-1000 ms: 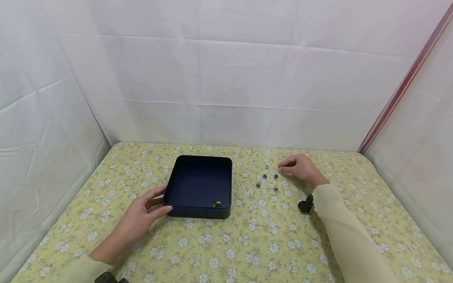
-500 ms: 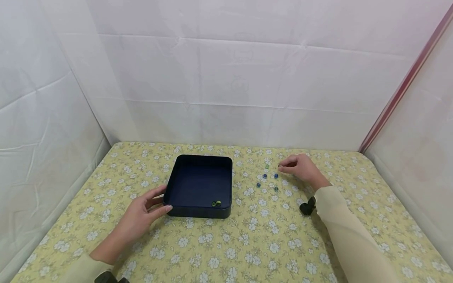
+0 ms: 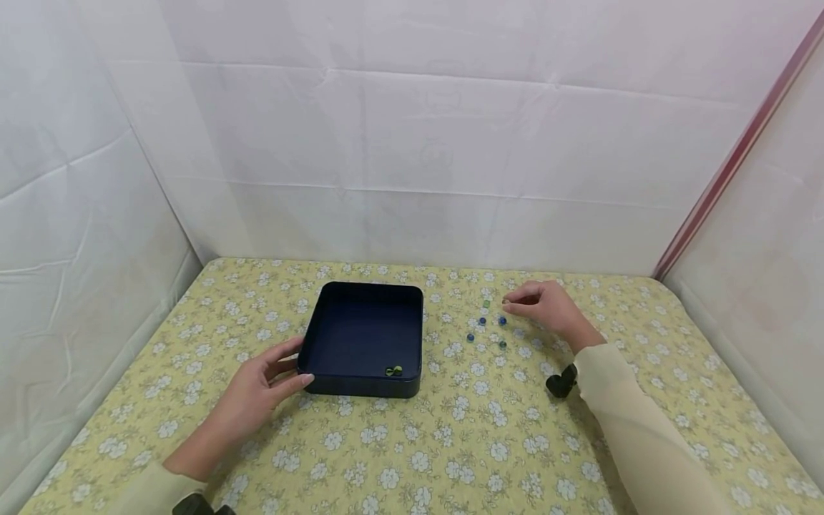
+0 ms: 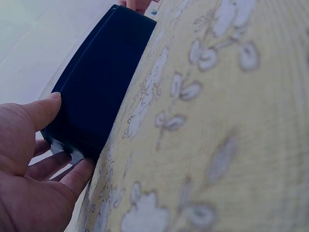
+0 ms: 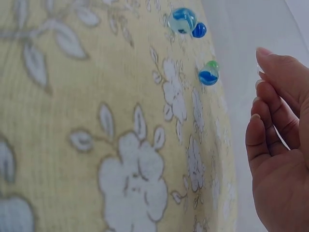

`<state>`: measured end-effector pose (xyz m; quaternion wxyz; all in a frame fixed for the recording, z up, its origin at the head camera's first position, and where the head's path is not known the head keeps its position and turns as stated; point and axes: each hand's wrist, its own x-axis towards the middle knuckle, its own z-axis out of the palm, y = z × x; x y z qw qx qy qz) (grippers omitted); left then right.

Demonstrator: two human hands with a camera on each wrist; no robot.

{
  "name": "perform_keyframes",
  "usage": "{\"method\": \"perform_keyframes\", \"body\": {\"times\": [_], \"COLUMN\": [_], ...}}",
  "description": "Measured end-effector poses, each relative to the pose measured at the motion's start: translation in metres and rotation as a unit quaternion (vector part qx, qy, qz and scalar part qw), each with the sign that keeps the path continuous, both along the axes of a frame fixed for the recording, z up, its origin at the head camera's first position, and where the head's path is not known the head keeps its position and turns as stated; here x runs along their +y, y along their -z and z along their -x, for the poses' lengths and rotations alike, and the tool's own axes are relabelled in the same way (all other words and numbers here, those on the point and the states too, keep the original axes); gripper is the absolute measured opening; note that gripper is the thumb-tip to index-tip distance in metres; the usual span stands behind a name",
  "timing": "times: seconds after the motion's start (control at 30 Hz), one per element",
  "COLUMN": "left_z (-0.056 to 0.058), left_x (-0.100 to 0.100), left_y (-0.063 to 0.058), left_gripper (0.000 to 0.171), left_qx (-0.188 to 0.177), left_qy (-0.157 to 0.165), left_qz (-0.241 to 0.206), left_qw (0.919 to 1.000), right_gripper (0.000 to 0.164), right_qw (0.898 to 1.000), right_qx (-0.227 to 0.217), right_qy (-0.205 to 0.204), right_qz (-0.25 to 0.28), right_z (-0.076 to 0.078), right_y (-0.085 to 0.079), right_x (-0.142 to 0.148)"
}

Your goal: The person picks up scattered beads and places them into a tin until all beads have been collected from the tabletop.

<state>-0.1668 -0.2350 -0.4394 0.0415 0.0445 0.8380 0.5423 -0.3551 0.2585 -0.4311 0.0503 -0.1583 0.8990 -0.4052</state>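
A dark navy, square-cornered tray (image 3: 360,336) sits left of centre on the flowered cloth. My left hand (image 3: 260,379) grips its near left corner, thumb over the rim and fingers against the outer wall. Inside, by the near right corner, lie small green marbles (image 3: 393,370). To the right of the tray, several glass marbles are scattered, among them a blue one (image 3: 503,321), a pale green one (image 3: 486,304) and a blue-swirled one (image 5: 182,21). My right hand (image 3: 543,306) is just beyond them, thumb and forefinger pinching a tiny marble, mostly hidden by the fingertips.
The table wears a yellow cloth (image 3: 386,443) printed with white flowers. White sheets (image 3: 425,143) hang behind and at both sides, with a red strip (image 3: 727,164) at the back right corner. A dark wrist device (image 3: 561,381) juts from the right sleeve.
My right hand has shifted slightly to the left at the fingertips, toward the pale green marble. The left hand, the tray and the loose marbles keep their places.
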Motion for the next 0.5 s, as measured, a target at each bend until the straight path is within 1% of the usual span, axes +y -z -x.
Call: {"method": "perform_keyframes", "body": {"times": [0.17,0.5], "left_z": [0.0,-0.001], "left_x": [0.0,0.001], "left_y": [-0.001,-0.002], "left_gripper": [0.078,0.078], "left_qx": [0.0,-0.002], "left_qy": [0.0,0.0], "left_qz": [0.002,0.005], "left_qw": [1.0,1.0], "right_gripper": [0.03,0.026], "right_qw": [1.0,0.999], "right_qx": [0.007,0.014], "right_qy": [-0.007,-0.034], "right_qz": [0.022,0.04], "right_z": [-0.003,-0.01], "right_y": [-0.002,-0.002], "right_x": [-0.004,-0.012]}}
